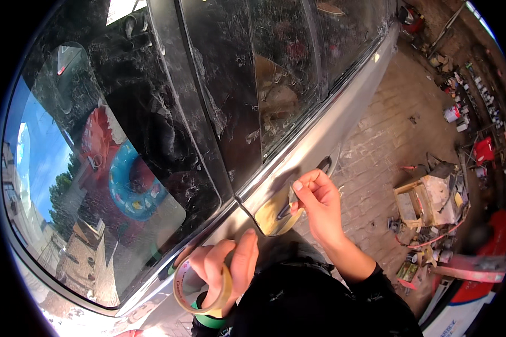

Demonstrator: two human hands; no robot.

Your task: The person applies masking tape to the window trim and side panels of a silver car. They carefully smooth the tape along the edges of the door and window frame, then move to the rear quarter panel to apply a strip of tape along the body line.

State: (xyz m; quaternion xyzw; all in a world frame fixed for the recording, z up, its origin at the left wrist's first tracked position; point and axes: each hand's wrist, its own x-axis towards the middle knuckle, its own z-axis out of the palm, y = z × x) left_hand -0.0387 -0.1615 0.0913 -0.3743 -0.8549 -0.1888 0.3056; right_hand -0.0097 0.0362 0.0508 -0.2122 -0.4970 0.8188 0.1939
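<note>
A roll of tape (227, 292) hangs around the fingers of my left hand (222, 263), which are bent through its ring. This hand is by the silver car door (219, 233), just below the window. My right hand (322, 209) pinches a small pale strip (293, 194) between thumb and fingertips; it looks like tape. Right beside that hand, the door panel carries a yellowish patch (271, 218) with a dark shape in it, partly covered by my fingers. Farther along the panel, a dark door handle (324, 163) shows behind my right hand.
Dusty car windows (230, 84) fill the left and top, reflecting a blue swim ring (130, 188) or showing it inside. On the brick-paved floor (371, 151) at right stand a wooden box (424, 199) with tools, a hose (427, 243), and several cans and bottles along the wall.
</note>
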